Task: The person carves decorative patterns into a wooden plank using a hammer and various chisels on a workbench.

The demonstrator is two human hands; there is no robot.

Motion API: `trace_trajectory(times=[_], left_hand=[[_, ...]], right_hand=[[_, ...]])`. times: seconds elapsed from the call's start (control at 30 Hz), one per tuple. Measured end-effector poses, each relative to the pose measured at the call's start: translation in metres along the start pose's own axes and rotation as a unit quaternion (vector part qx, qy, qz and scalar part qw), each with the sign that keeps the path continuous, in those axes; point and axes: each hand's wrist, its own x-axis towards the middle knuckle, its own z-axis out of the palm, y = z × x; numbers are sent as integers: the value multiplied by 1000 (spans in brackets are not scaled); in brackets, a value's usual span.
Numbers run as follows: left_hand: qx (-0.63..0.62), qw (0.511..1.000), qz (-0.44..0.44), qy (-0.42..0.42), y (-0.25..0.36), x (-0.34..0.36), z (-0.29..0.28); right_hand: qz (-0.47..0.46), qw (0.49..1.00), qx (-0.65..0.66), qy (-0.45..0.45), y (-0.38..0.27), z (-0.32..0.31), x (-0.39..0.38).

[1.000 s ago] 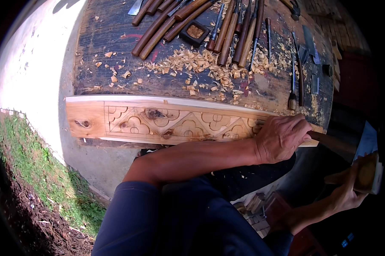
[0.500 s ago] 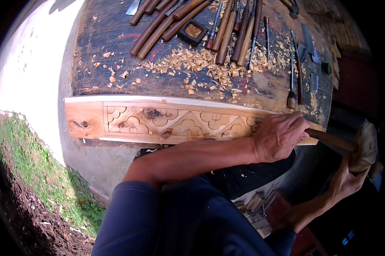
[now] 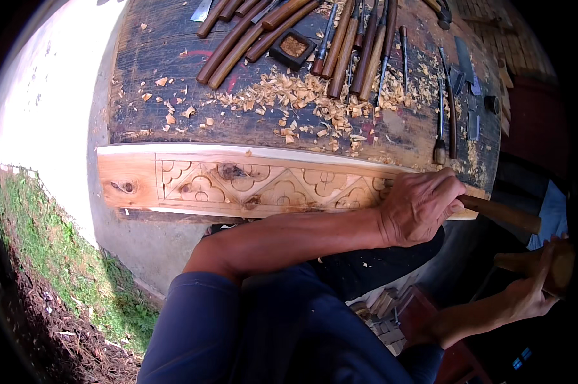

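A long pale board (image 3: 218, 185), carved and pencilled with quatrefoils in triangles, lies along the workbench's near edge, with dark knots in it. My left hand (image 3: 420, 201) rests at the board's right end, closed around a chisel whose wooden handle (image 3: 506, 212) sticks out to the right; the blade is hidden. My right hand (image 3: 526, 291) grips a wooden mallet (image 3: 558, 265) at the far lower right, below and apart from the chisel's end, partly in darkness.
The scratched bench (image 3: 154, 115) holds several wooden-handled chisels (image 3: 340, 57), wood shavings (image 3: 301, 96), a dark square box (image 3: 292, 48), flat blades and a hammer head (image 3: 442, 19). Concrete (image 3: 148, 237) and grass (image 3: 58, 243) lie to the left; wood offcuts (image 3: 385, 304) are below.
The mallet rose to the end of the chisel handle half a second ago, and has since swung back down to the lower right with my right hand. My left hand stays almost still.
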Motion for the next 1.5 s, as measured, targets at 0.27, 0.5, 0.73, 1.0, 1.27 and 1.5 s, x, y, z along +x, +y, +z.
trace_trajectory(times=[0.27, 0.5, 0.73, 1.0, 1.27, 1.5], left_hand=[[5, 1000, 2, 14, 0, -3, 4], [27, 993, 102, -62, 10, -11, -4], [34, 996, -82, -10, -2, 23, -53], [0, 943, -292, -157, 6, 49, -119], [-3, 925, -321, -205, -3, 51, -118], [-40, 914, -302, -270, -11, 49, -103]], right_hand=[[-4, 1000, -6, 3, 3, 0, 3], [52, 997, -1, -56, 22, 0, -27], [386, 857, 237, -246, 51, -24, -96], [538, 720, 391, -200, 70, -4, -193], [525, 695, 448, -203, 83, -2, -205], [529, 711, 416, -207, 79, -4, -204]])
